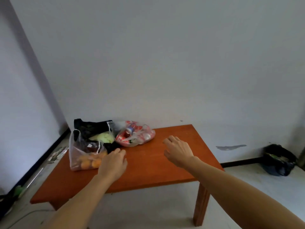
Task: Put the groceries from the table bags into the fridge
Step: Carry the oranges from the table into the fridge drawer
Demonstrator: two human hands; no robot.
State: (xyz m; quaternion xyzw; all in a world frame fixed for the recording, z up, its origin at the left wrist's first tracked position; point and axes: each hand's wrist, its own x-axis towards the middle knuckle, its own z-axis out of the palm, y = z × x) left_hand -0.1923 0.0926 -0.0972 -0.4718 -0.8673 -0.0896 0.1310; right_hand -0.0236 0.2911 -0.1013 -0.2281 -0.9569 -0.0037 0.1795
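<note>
A person's left hand (113, 164), fingers loosely curled and holding nothing, hovers at center frame just right of a clear bag of oranges (85, 156). The right hand (179, 150), fingers spread and empty, hangs over bare wood of the orange table (148, 171). Above the left hand sit a black bag (89, 128) holding a cabbage (105, 138), and a bag of cans (135, 133), left of the right hand.

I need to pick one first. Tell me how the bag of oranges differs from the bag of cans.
The bag of oranges stands upright at the table's left edge, near the left hand; the bag of cans lies slumped farther back. One shows orange fruit, the other red-and-white cans. Both are clear plastic.
</note>
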